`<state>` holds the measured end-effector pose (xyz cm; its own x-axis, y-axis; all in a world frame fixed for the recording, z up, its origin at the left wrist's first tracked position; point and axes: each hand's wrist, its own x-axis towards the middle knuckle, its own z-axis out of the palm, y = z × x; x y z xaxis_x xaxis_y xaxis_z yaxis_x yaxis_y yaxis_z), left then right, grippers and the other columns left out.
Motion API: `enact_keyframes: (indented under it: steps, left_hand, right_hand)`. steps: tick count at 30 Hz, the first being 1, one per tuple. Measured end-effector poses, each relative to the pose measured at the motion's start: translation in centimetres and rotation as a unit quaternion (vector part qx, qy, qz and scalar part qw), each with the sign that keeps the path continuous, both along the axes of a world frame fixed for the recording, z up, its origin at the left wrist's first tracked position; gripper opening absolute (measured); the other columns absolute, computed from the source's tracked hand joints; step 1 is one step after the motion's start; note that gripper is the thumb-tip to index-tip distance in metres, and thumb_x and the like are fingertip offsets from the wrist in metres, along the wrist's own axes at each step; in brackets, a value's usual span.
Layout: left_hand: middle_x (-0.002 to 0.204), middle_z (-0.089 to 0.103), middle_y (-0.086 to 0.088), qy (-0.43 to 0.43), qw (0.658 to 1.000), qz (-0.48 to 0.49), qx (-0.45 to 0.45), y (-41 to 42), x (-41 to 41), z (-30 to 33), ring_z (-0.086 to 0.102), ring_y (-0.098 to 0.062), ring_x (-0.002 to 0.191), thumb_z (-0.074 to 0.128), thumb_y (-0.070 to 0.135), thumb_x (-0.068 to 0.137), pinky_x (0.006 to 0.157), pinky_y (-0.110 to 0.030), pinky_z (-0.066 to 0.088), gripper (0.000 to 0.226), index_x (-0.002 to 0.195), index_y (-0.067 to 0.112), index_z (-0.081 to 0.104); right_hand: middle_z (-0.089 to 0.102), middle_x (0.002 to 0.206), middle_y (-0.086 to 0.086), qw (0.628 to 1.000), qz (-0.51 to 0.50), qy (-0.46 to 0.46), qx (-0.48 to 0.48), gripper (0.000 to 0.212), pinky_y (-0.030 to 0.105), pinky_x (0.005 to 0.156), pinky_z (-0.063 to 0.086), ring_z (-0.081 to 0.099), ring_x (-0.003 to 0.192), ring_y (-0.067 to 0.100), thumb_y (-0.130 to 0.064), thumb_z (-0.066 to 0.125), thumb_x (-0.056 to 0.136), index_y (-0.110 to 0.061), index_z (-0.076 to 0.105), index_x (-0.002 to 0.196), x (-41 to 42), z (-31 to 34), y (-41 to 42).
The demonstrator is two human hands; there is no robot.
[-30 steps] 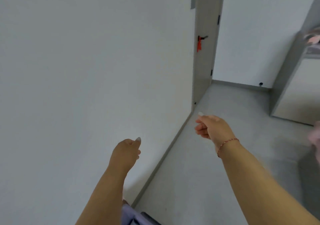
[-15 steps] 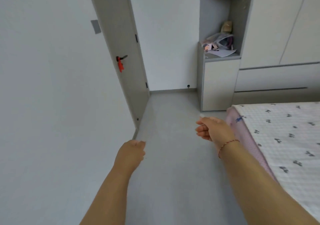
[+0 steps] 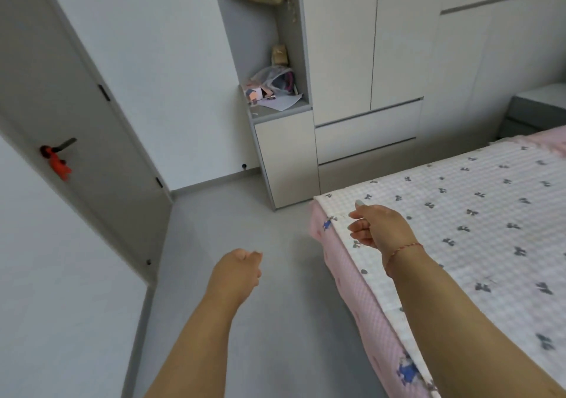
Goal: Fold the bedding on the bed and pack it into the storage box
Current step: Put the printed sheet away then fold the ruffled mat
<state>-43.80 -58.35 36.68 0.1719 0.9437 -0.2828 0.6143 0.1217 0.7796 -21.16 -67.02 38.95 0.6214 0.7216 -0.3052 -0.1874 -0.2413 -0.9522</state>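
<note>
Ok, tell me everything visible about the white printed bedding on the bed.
The white bedding is a thin quilted-looking cover with a faint check and small dark bow-like prints. It lies spread flat and unfolded on the bed, its corner near the cabinet, its edge running along the pink sheet beneath. The right hand is over its edge; whether it touches the cover is unclear.

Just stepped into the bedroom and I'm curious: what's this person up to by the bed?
A person stands beside the bed, both arms stretched forward. The right hand hovers over the corner of the white patterned bedding, fingers loosely curled, holding nothing. The left hand hangs over the grey floor, also empty. The bedding lies flat, not yet folded, over a pink sheet. No storage box is in view.
</note>
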Motion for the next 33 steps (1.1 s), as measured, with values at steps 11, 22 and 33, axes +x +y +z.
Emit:
enact_keyframes:
  steps: [11, 22, 33]
  left_hand:
    - [0.083, 0.071, -0.014, 0.003, 0.994, -0.106, 0.003, 11.4, 10.6, -1.8, 0.069, -0.034, 0.086, 0.051, 0.04, 0.095, 0.085, -0.044, 0.052, 0.036, 0.076, 0.012, 0.064]
    - [0.087, 0.071, -0.019, 0.03, 0.977, -0.209, 0.022, 28.2, 19.8, -2.3, 0.068, -0.034, 0.087, 0.048, 0.039, 0.096, 0.084, -0.045, 0.053, 0.042, 0.073, 0.006, 0.062]
    - [0.081, 0.071, -0.011, 0.015, 0.968, -0.248, -0.025, 36.6, 31.4, -6.3, 0.068, -0.032, 0.086, 0.05, 0.041, 0.096, 0.083, -0.043, 0.053, 0.04, 0.082, 0.006, 0.066]
  right_hand:
    - [0.061, 0.071, 0.007, 0.995, -0.094, 0.019, -0.013, 0.028, 0.037, 0.087, 0.048, 0.054, 0.063, 0.017, -0.03, 0.051, 0.096, -0.008, 0.062, 0.085, 8.8, -2.1, 7.2]
    - [0.062, 0.072, 0.008, 0.981, -0.18, 0.042, -0.064, 0.029, 0.035, 0.079, 0.048, 0.055, 0.063, 0.018, -0.031, 0.051, 0.096, -0.009, 0.063, 0.083, 14.6, -5.0, 19.2]
    - [0.063, 0.075, 0.008, 0.973, -0.21, 0.033, -0.093, 0.029, 0.035, 0.08, 0.048, 0.057, 0.067, 0.019, -0.03, 0.049, 0.097, -0.008, 0.062, 0.083, 24.7, -7.4, 26.5]
